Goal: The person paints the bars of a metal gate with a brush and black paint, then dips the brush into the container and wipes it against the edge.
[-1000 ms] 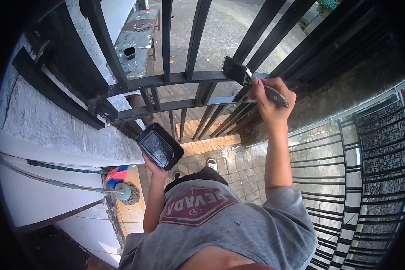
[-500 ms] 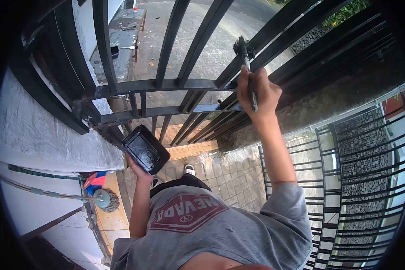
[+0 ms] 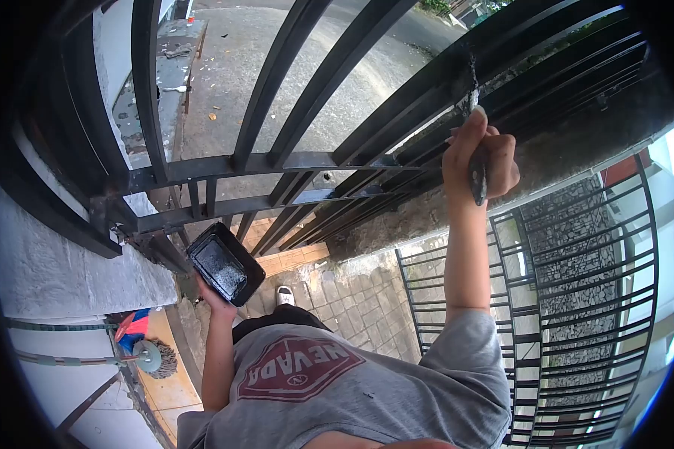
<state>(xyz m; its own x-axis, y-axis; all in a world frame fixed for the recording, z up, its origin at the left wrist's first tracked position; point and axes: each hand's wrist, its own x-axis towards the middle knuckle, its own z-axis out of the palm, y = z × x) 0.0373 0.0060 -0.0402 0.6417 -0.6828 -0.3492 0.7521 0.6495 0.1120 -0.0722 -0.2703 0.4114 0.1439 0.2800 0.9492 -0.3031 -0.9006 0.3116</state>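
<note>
My right hand grips a paintbrush by its paint-smeared handle. The bristle end, dark against dark, overlaps a bar of the black metal gate on its right side. Lower left, my left hand is wrapped under the edge of a black plastic tray tilted towards me. Wet black paint coats the inside of the tray, shining near its lower corner. The tray is close to the gate's lower rail, and most of my left fingers are hidden beneath it.
A rough white wall flanks the gate on the left. Below it a mop leans near a red and blue cloth. A second black barred fence stands at the right. Brick paving lies underfoot.
My right hand has moved right with the paintbrush, from one bar to bars further right. The view has shifted; the tray stays in my left hand.
</note>
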